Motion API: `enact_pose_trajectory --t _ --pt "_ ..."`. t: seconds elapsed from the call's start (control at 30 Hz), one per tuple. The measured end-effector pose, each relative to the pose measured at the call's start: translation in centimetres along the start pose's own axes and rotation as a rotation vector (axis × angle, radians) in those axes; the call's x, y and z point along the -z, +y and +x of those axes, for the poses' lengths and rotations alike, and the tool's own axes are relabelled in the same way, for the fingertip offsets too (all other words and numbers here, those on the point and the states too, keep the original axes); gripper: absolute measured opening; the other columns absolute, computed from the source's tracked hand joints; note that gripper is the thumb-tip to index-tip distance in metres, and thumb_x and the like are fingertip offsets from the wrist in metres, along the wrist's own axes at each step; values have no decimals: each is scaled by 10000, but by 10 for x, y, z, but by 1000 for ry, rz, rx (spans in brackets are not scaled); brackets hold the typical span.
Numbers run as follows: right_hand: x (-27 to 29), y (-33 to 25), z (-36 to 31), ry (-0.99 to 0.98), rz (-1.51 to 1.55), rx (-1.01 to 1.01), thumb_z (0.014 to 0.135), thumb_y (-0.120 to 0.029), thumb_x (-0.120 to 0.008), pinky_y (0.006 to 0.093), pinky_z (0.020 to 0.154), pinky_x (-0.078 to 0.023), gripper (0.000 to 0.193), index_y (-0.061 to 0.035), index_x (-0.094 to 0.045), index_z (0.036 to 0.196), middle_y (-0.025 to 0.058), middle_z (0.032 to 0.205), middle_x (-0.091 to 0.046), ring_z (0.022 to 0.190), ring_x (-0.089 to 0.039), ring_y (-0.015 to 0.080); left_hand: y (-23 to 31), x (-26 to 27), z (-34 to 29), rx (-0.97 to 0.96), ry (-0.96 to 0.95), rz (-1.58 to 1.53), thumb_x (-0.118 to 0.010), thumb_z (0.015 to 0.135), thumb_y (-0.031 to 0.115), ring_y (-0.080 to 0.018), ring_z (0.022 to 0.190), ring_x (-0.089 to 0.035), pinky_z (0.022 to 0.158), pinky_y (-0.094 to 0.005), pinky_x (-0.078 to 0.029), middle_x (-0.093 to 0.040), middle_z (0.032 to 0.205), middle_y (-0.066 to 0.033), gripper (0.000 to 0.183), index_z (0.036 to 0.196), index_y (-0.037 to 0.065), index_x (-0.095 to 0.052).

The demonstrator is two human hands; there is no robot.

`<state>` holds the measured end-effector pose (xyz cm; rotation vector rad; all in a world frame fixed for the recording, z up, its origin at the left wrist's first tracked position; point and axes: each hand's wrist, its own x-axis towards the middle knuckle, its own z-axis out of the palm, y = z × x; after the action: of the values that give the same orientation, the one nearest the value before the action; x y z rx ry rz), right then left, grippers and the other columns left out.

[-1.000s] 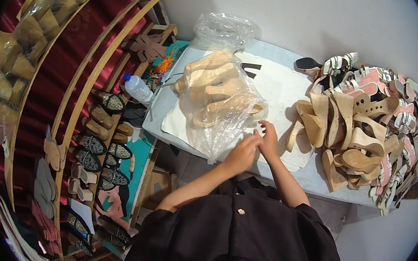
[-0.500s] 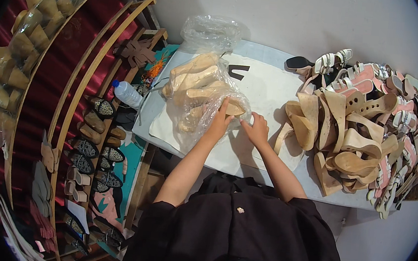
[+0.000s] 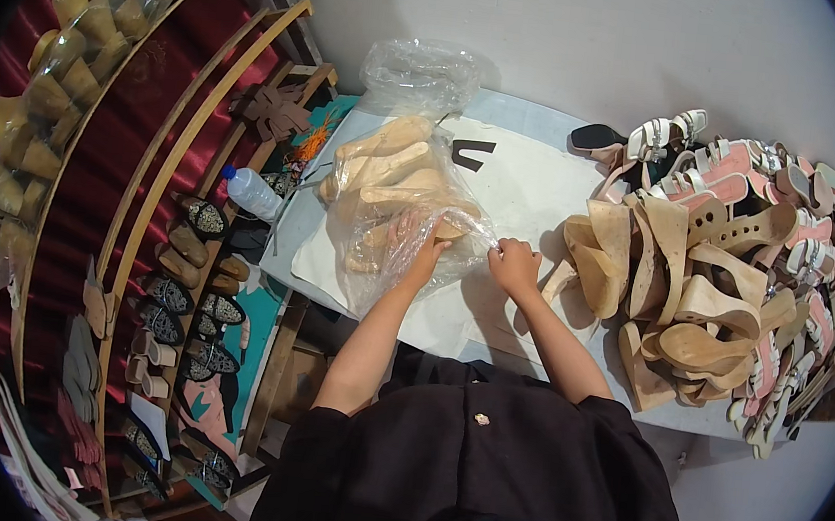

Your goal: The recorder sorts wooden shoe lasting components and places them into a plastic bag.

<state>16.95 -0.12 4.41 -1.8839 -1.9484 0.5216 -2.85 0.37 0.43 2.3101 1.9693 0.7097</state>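
Several pale wooden wedge soles [image 3: 391,170] lie in a clear plastic bag [image 3: 356,273] on the table. My left hand [image 3: 424,251] reaches into the bag's mouth, with plastic partly veiling its fingers, and is closed on the nearest wooden wedge sole [image 3: 452,231]. At the bag's right edge, my right hand [image 3: 514,268] is closed in a pinch on the plastic, pulling it taut to the right.
Bare wooden wedge soles [image 3: 701,288] are heaped on the right, beside piled strappy sandals [image 3: 809,263]. A crumpled clear bag [image 3: 421,72] sits behind. Two dark strips [image 3: 472,153] lie on white sheeting [image 3: 535,186]. Shoe racks [image 3: 200,240] and a water bottle [image 3: 253,192] stand left.
My left hand has moved slightly down and left, and plastic now covers more of its fingers. My right hand has closed on the bag's edge and drawn it rightward.
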Motion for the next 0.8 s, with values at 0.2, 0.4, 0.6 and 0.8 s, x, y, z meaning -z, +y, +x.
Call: enact_pose_trajectory --t 0.2,0.4,0.6,0.8 --pt "8 1 -1 76 154 81 760 -264 -530 483 842 -337 260 -41 -659 786 96 870 -630 937 -537 273 -6 7 -1 -31 -52 -95 -579 833 352 -354 1325 -184 1035 -539 -7 -355 1382 -176 577 1361 226 -382" --pt "8 7 -10 109 94 59 692 -324 -583 509 925 -274 456 -93 -601 1085 103 1011 -614 1007 -524 280 2 4 -2 6 -8 9 -539 859 378 -369 1353 -116 1033 -554 20 -263 1427 -208 568 1368 187 -374" --pt "-29 18 0 -32 549 -156 719 -307 -606 491 929 -214 568 -117 -501 1244 72 969 -625 937 -558 218 9 5 -2 -31 -44 58 -521 882 356 -337 1364 -118 1035 -574 -42 -256 1422 -232 560 1373 141 -360" --pt "-12 13 10 -240 551 -43 706 -281 -640 381 861 -220 307 -136 -634 977 -10 816 -659 841 -599 128 -25 -32 -7 115 79 -491 -536 885 289 -290 1341 -226 1002 -562 -254 -305 1405 -199 503 1342 129 -395"
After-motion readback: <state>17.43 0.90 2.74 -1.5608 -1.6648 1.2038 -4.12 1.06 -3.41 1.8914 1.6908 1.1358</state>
